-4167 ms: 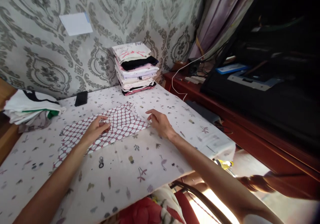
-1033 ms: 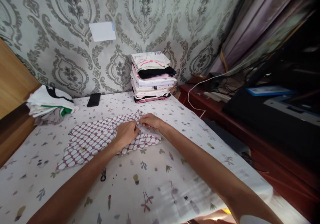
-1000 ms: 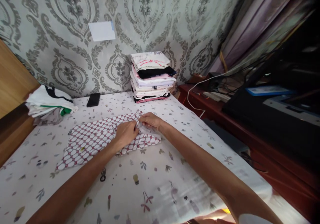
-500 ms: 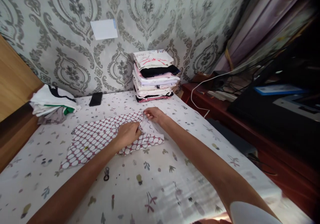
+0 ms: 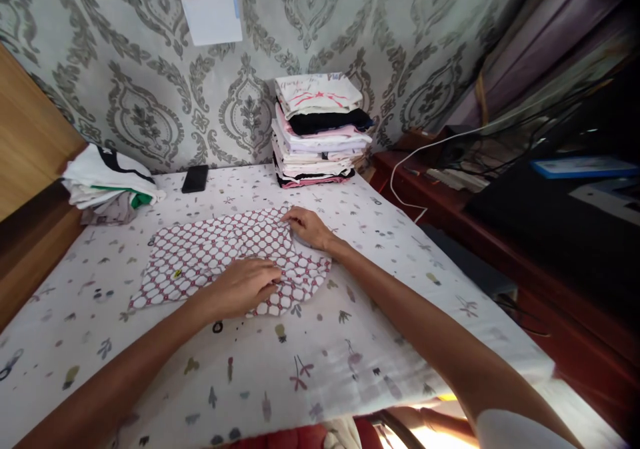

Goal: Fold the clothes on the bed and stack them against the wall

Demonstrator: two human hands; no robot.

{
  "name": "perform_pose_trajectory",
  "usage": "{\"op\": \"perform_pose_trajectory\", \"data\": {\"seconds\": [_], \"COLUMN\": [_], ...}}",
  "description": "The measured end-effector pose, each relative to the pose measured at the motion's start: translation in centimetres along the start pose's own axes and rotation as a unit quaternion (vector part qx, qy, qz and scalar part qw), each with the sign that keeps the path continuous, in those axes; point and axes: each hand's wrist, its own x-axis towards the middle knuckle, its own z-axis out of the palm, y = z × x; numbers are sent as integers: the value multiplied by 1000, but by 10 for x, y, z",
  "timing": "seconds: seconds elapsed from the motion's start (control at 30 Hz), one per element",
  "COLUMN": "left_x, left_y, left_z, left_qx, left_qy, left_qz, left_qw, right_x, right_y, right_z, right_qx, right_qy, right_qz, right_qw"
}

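A white garment (image 5: 200,255) with a red-and-dark lattice print lies spread on the patterned bed sheet (image 5: 230,395). It has a small yellow mark near its left end, and its right end is uneven. My left hand (image 5: 247,285) rests on the garment's near side, fingers stretched out over the fabric and thumb apart. At the far right corner, my right hand (image 5: 307,225) pinches the garment's edge between thumb and fingers. The fingertips there are partly hidden.
Behind the garment stands a tall stack of folded clothes (image 5: 320,132) by the wall. A black phone (image 5: 195,179) and a smaller clothes pile (image 5: 113,185) are at the back left. A white cable (image 5: 400,195) trails beside the red-brown desk (image 5: 450,202) on the right.
My left hand has loosened and moved towards the near edge of the garment. The right corner, earlier folded open with its pale inside showing, now lies flatter. The view has tilted down.
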Motion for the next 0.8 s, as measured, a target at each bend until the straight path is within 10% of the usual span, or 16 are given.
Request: {"op": "perform_pose_trajectory", "data": {"seconds": [0.37, 0.8], "left_x": [29, 22], "left_y": [-15, -32], "left_z": [6, 0], "left_qx": [38, 117], "left_qy": [61, 64], "left_qz": [-126, -24], "left_qw": [989, 991], "right_x": [-8, -10], "right_y": [6, 11], "right_z": [3, -5], "right_qx": [27, 53], "right_qy": [-1, -14], "right_qz": [-9, 11], "right_qw": [1000, 998]}}
